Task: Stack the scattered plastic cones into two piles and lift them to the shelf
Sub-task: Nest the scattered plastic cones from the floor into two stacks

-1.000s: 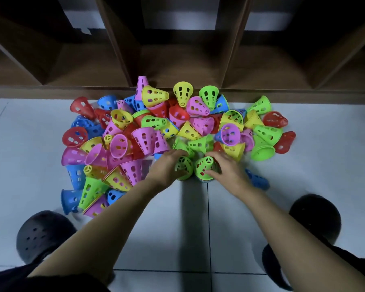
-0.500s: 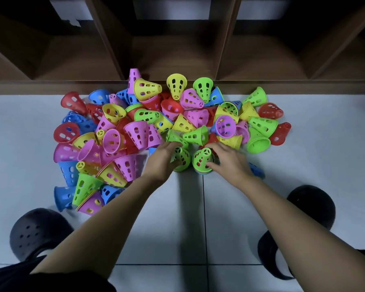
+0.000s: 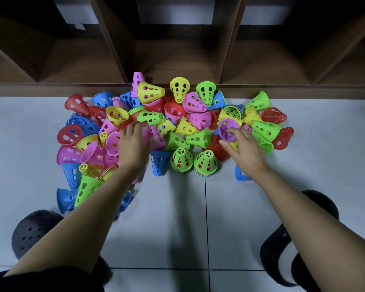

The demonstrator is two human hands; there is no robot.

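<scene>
Two hands reach into the cone heap on the floor: left hand (image 3: 135, 144) curled around a blurred pink cone (image 3: 151, 135), right hand (image 3: 243, 147) pinching a purple cone (image 3: 228, 128). Two green-topped stacks (image 3: 193, 161) stand between them; the grip details are hidden.

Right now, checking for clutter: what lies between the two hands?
Head view: two green-topped stacks, a blue cone and loose green cones lie between left hand and right hand.

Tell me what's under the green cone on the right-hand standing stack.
Under the top green cone, coloured rims of nested cones peek out at the base: pink, blue, perhaps red. Red shows through its holes. How many cones sit beneath is hidden.
</scene>
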